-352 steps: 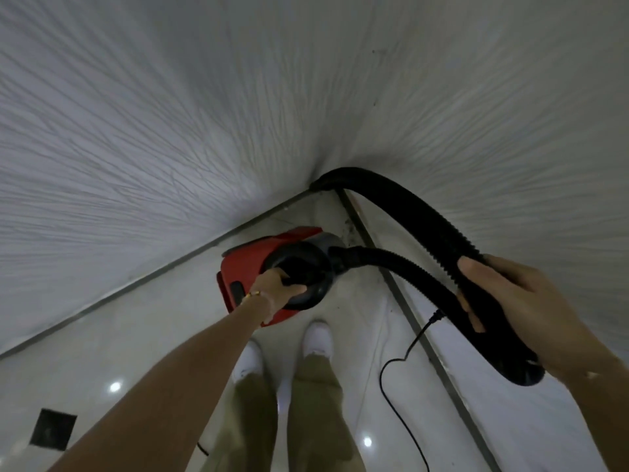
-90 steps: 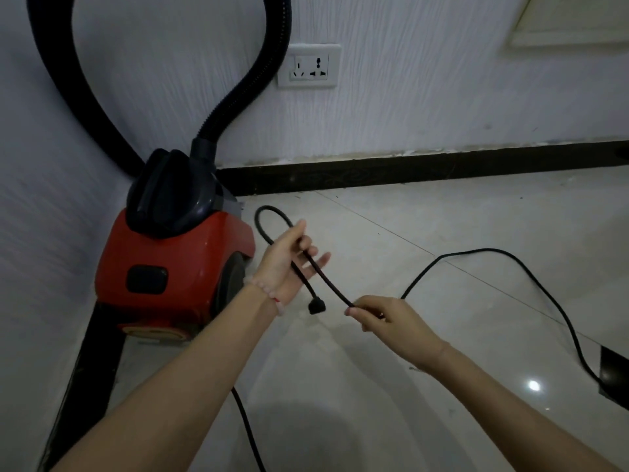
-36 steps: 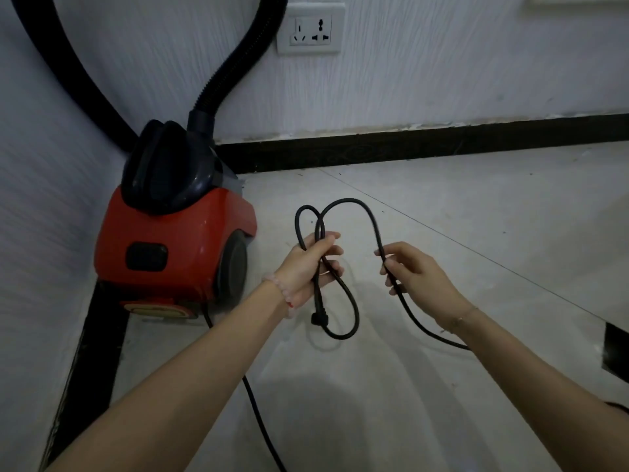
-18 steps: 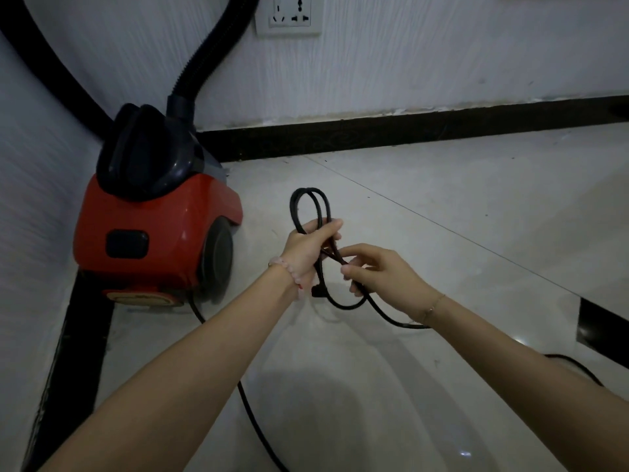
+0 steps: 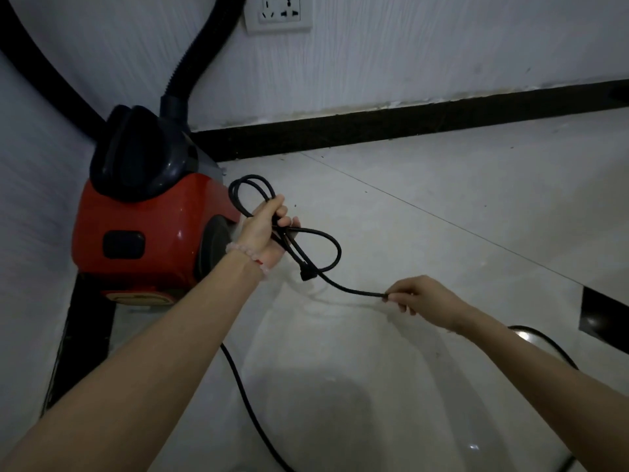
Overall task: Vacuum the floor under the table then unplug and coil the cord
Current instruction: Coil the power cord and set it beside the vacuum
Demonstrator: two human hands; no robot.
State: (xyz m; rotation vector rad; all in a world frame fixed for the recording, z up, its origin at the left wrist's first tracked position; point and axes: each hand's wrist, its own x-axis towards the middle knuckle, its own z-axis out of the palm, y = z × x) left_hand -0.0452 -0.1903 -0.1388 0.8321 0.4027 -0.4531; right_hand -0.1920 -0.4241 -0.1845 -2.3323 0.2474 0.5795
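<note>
Cord (image 5: pixel 357 292) is unplugged and partly coiled beside the vacuum (image 5: pixel 146 233): left hand (image 5: pixel 263 233) grips its loops, right hand (image 5: pixel 418 298) pinches the slack; much seemingly lies uncoiled.

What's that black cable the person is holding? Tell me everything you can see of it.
The cord is thin, black, round and rubbery-looking, ending in a small black plug that dangles free, out of the wall socket. The left hand grips a few loose loops, some poking above the fist, one hanging below. A stretch runs on to the right hand, which pinches it. More lies slack on the pale tiled floor under both arms.
</note>
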